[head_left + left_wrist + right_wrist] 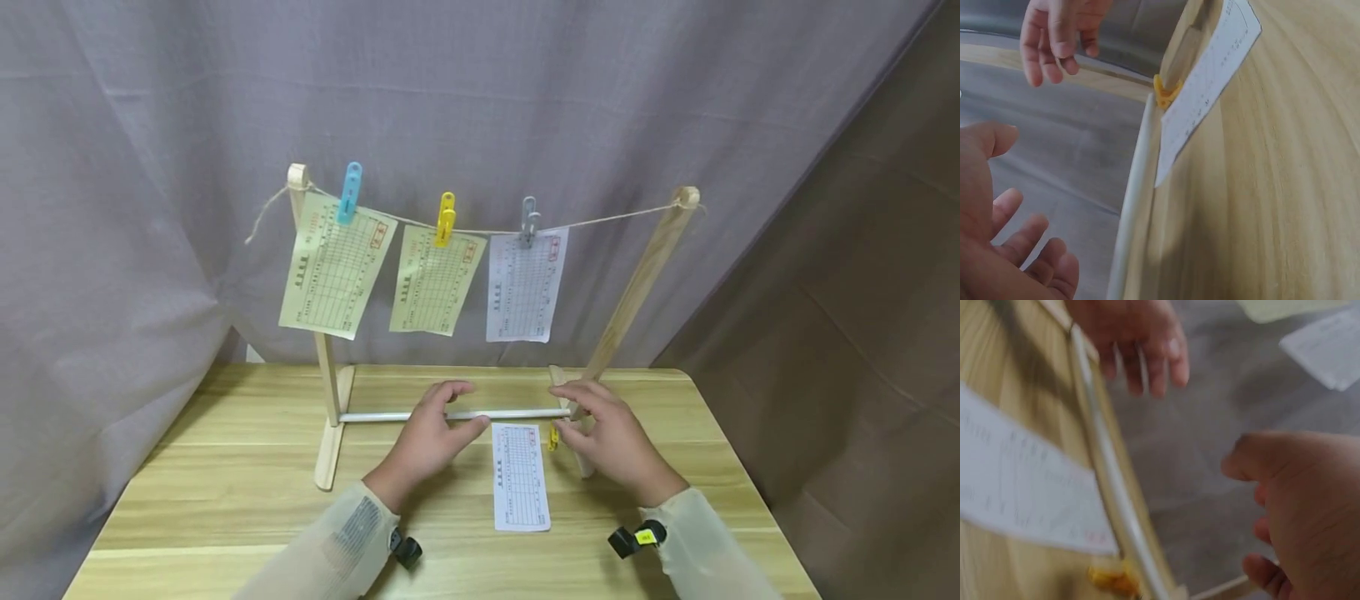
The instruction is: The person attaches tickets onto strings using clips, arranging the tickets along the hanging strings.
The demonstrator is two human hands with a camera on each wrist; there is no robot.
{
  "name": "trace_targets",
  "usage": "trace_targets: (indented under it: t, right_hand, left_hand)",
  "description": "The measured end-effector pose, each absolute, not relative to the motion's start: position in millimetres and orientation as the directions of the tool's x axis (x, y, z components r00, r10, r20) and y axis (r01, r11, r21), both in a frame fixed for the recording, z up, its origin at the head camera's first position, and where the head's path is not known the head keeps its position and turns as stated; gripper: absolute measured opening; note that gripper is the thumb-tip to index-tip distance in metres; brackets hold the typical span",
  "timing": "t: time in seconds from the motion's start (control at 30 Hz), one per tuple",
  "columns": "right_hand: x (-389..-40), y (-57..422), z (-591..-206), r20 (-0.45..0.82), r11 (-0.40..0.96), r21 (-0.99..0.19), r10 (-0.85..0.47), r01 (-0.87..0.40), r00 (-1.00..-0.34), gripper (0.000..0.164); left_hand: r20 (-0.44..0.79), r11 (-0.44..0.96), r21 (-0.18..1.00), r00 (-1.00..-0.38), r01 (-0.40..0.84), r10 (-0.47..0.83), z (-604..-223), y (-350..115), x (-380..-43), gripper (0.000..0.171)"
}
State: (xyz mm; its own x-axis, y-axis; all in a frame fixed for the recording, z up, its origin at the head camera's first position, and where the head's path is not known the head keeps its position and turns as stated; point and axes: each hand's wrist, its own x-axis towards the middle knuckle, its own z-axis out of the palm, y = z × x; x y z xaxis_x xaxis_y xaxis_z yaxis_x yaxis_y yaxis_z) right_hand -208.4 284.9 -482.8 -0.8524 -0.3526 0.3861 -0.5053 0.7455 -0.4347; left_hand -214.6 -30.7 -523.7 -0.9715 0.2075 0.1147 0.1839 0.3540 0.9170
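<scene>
My left hand [429,433] hovers over the table, fingers loosely bent and holding nothing. Facing it is my right hand [617,435], also holding nothing, thumb and fingers apart. Between and below them a white printed slip [521,483] lies on the table. A yellow clothespin [553,438] sits by the slip's upper right corner, close to the right thumb in the head view. Above, a string [615,218] carries two yellow slips [337,275] and a white slip [527,292], held by a blue clothespin [349,193], a yellow one and a grey clothespin [528,222].
A wooden stand has a left post [327,383] and a right post [633,292], joined low down by a white rod [517,413]. It stands on the wood-grain table [225,500]. Grey cloth [480,100] hangs behind, brown cloth [847,333] at the right.
</scene>
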Motion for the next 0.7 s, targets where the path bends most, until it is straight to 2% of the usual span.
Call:
trace_targets:
  t: [0.17,0.3,0.7]
  right_hand:
    - [-216,291,-506,0.375,0.752,-0.359,-0.427,-0.553,-0.823,0.053]
    - [-221,295,-520,0.369,0.749,-0.351,-0.440,-0.561,-0.819,0.054]
    - [-218,298,-545,0.256,0.814,-0.339,-0.403,-0.471,-0.879,0.059]
  left_hand:
    - [0.107,0.405,0.896,-0.974,0.182,0.201,-533,-26,-221,0.067]
    - [0.111,0.484,0.850,-0.969,0.207,0.220,-539,-21,-224,0.068]
    - [0.125,0.689,0.661,-0.949,0.297,0.289,-543,-5,-217,0.064]
